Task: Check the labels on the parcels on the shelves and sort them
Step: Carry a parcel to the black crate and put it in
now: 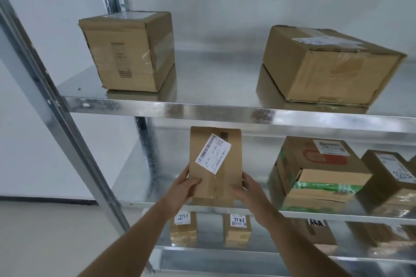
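A flat brown parcel (215, 177) with a slanted white barcode label (213, 153) stands upright at the front of the middle shelf (139, 177). My left hand (182, 189) grips its lower left edge, thumb across the front. My right hand (247, 191) holds its lower right edge, fingers on the front. On the top shelf (202, 105) sit a cube-shaped box (128, 51) at the left and a wide box (326, 65) at the right.
To the right on the middle shelf lie a box with red and green print (315, 171) and a smaller box (391, 177). Below, two small boxes marked 7786 (183, 227) (238, 229) and more parcels (315, 231) stand. A metal upright (56, 105) runs at the left.
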